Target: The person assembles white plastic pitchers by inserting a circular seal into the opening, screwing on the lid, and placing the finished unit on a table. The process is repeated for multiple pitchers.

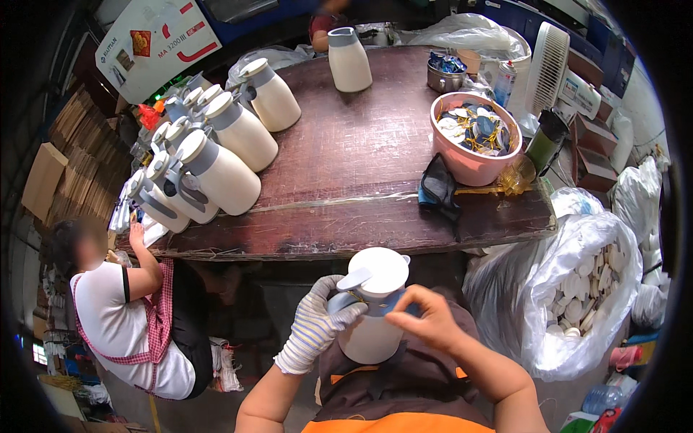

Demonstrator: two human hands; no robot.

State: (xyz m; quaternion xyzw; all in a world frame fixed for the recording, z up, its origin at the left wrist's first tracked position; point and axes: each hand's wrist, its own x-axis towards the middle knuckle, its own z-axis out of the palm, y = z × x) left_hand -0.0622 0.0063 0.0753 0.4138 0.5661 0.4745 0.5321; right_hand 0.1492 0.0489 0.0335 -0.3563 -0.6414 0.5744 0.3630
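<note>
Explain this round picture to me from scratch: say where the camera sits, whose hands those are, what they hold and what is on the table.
The camera is worn on a person's head and looks down, so the two arms entering from the bottom edge are that person's own. Its wide lens bends straight edges, which is why the picture looks round.

The left hand, in a striped knit glove, grips a cream jug near its grey handle. The bare right hand touches the jug's collar just under the white lid.

Ahead lies a dark wooden table. Along its left side a row of finished jugs lies tipped over, and one jug without a lid stands upright at the far edge. On the right sits a pink bowl full of small parts. A clear bag of white discs sits beside the table. Another person works at lower left.
</note>
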